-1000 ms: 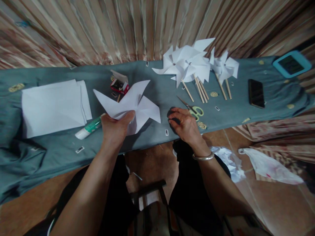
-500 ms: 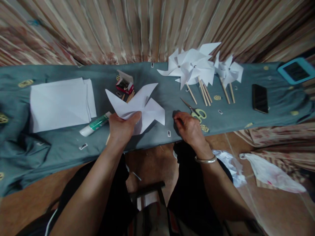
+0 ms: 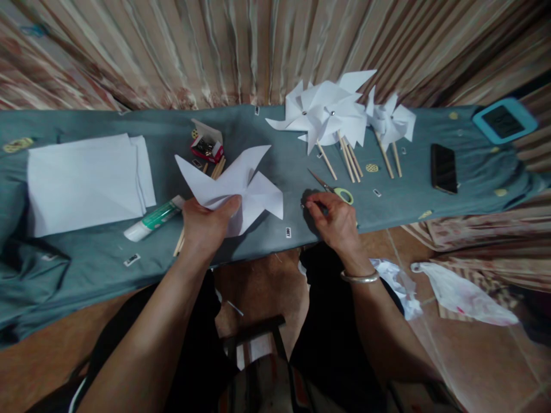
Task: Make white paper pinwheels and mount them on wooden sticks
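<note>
A white paper pinwheel (image 3: 262,195) with folded blades is pinched in my left hand (image 3: 206,223), thumb on top near its centre. My right hand (image 3: 333,218) is closed to its right, fingertips together on a tiny shiny thumbtack (image 3: 302,205), hard to see at this size. Just beyond that hand lie scissors (image 3: 343,195) with pale green handles, partly covered by it. Wooden sticks (image 3: 218,168) show behind the pinwheel, and more stick ends poke out beneath my left wrist. A small open red box (image 3: 207,150) of metal tacks stands behind the pinwheel.
Stacked white paper (image 3: 81,183) and a green-and-white glue stick (image 3: 152,219) lie left. Finished pinwheels (image 3: 333,112) on sticks rest at the back right, near a phone (image 3: 443,168) and a blue-framed timer (image 3: 527,121). Plastic bags (image 3: 469,292) lie on the floor.
The view has shifted slightly, so the table items appear a little further left. My left hand still holds the pinwheel; my right hand stays pinched and covers more of the scissors.
</note>
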{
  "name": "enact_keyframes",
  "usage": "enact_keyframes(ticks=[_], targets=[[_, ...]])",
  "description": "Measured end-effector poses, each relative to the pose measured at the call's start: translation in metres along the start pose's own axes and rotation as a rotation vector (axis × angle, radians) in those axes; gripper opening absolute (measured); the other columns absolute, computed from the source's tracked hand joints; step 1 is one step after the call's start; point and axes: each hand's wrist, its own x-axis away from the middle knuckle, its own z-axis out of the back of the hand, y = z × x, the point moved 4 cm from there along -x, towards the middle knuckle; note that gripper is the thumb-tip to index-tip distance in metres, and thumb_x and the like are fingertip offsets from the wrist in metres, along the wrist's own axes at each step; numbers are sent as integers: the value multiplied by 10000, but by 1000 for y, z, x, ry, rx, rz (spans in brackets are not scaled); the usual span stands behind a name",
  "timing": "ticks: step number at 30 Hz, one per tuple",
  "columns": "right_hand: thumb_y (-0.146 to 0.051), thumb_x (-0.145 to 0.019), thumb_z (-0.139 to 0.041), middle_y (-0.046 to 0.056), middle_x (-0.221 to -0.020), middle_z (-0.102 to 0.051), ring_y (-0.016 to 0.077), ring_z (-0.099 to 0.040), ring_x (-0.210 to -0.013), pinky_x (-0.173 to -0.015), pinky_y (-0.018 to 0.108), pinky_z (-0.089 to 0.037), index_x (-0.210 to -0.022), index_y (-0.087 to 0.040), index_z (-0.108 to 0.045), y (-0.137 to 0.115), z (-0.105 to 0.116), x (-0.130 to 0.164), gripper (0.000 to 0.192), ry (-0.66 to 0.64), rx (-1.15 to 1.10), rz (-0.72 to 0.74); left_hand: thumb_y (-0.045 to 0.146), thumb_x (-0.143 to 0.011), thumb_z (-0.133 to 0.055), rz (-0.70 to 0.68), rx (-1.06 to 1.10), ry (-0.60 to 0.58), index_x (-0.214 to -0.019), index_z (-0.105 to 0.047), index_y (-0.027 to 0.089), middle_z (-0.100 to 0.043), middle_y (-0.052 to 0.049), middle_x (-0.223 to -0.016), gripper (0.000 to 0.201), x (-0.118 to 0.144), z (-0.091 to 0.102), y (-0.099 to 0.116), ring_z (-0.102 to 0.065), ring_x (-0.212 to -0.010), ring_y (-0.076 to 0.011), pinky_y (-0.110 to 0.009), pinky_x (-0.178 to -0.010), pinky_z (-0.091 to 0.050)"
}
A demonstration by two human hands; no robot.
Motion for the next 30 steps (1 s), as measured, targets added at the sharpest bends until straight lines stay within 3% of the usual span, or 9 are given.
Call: enact_keyframes(ticks=[9, 15, 18, 20, 22, 24, 27, 30], targets=[[-184, -864, -523, 144, -935, -745, 297, -677, -904, -854, 452, -513, -938, -173, -718, -10, -11, 4, 209, -88, 107, 25, 290, -573, -796, 69, 4, -39, -743, -731, 197, -771, -43, -818, 204, 5, -8, -1, -714, -819, -259, -328, -700, -574], [-251, -836, -617, 19, -816, -717, 200, -650, -771, -765, 356, -511, -860, -242, -701, -19, 13, 1, 87, 63, -263, -103, 347, -615, -793, 15, -32, -97, -737, -724, 190, -760, -63, -772, 210, 8, -11, -1, -706, -760, -257, -314, -641, -557], [-269, -839, -642, -9, -754, -677, 164, -614, -727, -724, 316, -500, -836, -234, -685, -40, 16, 2, 55, 44, -481, -108, 335, -609, -796, 13, -41, -111, -712, -711, 180, -751, -59, -743, 205, 11, -16, 0, -698, -736, -258, -311, -629, -556], [-263, -856, -633, -10, -759, -666, 159, -607, -734, -730, 311, -498, -826, -239, -676, -56, 12, 4, 58, -5, -499, -87, 324, -618, -787, 9, -47, -124, -710, -711, 174, -748, -53, -732, 191, 14, -20, 3, -693, -722, -250, -301, -621, -553], [-234, -879, -608, 5, -830, -684, 169, -634, -808, -794, 329, -512, -860, -243, -668, -69, 8, 5, 64, -27, -497, -53, 308, -642, -766, -13, -57, -143, -719, -716, 167, -745, -45, -721, 168, 17, -24, 7, -687, -705, -234, -286, -609, -544], [-210, -888, -598, 45, -1048, -695, 201, -645, -1019, -940, 381, -499, -889, -242, -660, -76, 6, 6, 69, -2, -482, -3, 290, -660, -751, -37, -64, -159, -724, -721, 163, -742, -36, -710, 145, 20, -28, 10, -681, -690, -218, -271, -598, -532], [-226, -879, -624, 59, -1411, -537, 265, -484, -1343, -1126, 491, -383, -882, -245, -658, -79, 5, 5, 39, 55, -427, 49, 281, -670, -743, -51, -61, -164, -717, -722, 166, -737, -26, -701, 126, 21, -30, 13, -677, -682, -206, -262, -599, -523], [-252, -874, -639, 17, -1531, -417, 301, -315, -1472, -1194, 566, -268, -861, -249, -666, -77, 1, 5, 31, 53, -428, 52, 283, -676, -740, -59, -61, -168, -715, -722, 170, -734, -21, -702, 121, 23, -31, 14, -672, -678, -202, -263, -612, -523]])
